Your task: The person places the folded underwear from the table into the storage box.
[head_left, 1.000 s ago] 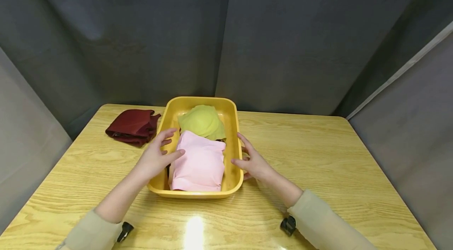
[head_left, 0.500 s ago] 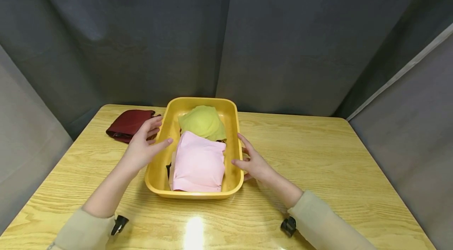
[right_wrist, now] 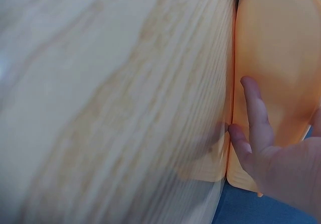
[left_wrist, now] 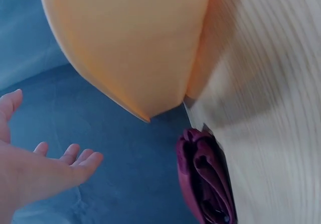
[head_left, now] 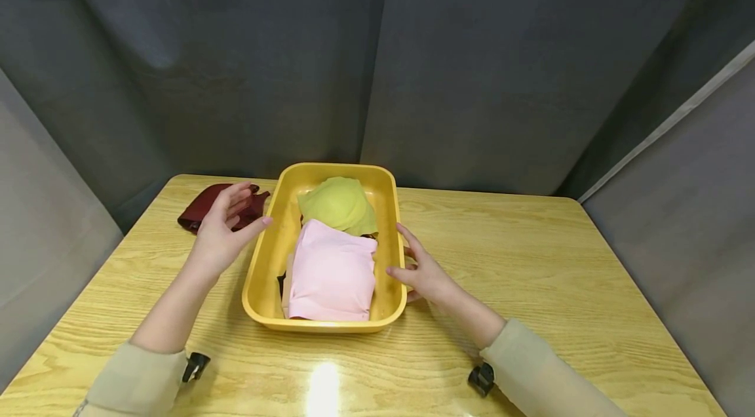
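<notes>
In the head view a yellow plastic tray (head_left: 318, 324) stands on the table. A pink folded garment (head_left: 333, 273) lies at its near end and a yellow-green cupped one (head_left: 339, 204), which looks like a folded bra, behind it. My left hand (head_left: 218, 237) hovers left of the tray, thumb and fingers spread, holding nothing. It partly covers a dark red folded garment (head_left: 203, 204) on the table, also bra-like. My right hand (head_left: 421, 269) is at the tray's right side, thumb over the rim. In the right wrist view its fingers (right_wrist: 258, 118) lie straight along the outer wall.
Beige and black fabric edges (head_left: 284, 289) show beside the pink garment in the tray. A grey curtain (head_left: 472, 63) hangs behind the wooden table (head_left: 531, 286), with grey panels at both sides.
My left hand has moved left, from over the tray to near the dark red garment. The tray's near left side has shifted slightly left. My right hand has stayed at the rim.
</notes>
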{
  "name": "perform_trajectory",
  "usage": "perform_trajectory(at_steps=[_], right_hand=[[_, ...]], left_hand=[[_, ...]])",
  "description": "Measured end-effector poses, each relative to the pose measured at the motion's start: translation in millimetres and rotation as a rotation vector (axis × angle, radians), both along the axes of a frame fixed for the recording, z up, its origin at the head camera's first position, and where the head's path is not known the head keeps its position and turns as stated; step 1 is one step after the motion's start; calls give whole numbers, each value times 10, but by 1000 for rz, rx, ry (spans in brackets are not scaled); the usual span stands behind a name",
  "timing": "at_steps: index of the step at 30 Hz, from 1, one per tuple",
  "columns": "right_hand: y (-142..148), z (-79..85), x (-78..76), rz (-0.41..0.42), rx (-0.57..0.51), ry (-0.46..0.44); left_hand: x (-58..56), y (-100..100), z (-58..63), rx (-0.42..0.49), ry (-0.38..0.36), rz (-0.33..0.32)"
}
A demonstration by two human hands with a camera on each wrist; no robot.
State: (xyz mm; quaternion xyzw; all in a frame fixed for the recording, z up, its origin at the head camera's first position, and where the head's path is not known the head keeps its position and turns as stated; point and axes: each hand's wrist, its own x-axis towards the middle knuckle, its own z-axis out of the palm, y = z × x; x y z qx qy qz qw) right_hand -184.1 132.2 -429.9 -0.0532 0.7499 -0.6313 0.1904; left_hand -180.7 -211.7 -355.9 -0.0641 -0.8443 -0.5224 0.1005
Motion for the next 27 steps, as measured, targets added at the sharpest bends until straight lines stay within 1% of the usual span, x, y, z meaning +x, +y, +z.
perform_trajectory(at_steps=[8,18,21,26,27], right_hand=[[5,-3,-4,1,8,5],[0,0,-2,10,1,8],[-3,2,-1,10,4,7],[6,0,-1,7,5,5],[2,31,14,9,6,2]], left_hand=[[-152,-165,-88,10,33,125],[-342,-375,-250,30,101,221],[-414,-441,-312,34,107,249],[-519,-540,-395,30,97,286],[-539,-559,-407,27,92,291]])
